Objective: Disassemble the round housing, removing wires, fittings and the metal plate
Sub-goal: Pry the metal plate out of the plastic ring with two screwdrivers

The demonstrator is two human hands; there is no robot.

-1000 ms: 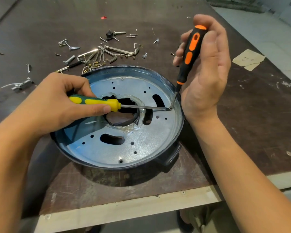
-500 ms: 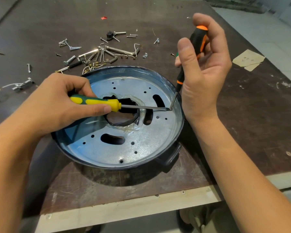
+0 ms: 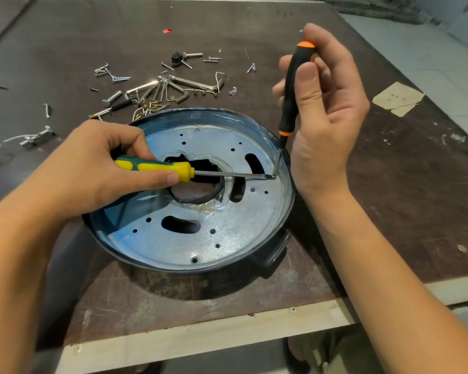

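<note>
— Plate (image 3: 173, 247)?
— In the housing (image 3: 270, 259) on the table (image 3: 389, 211); tips (image 3: 274, 176) meet at its right edge.
— Grip?
— Left fingers (image 3: 119, 139) wrap the flat yellow driver (image 3: 157, 167); right fingers (image 3: 330, 49) pinch the upright black driver (image 3: 289, 103).

No legible text, brand or number anywhere. Tan paper scrap (image 3: 397, 99) on the surface (image 3: 416, 190), far right: a few faint dark marks, too small to read. Green band on the yellow screwdriver handle (image 3: 157, 166): print or texture, cannot tell which.
</note>
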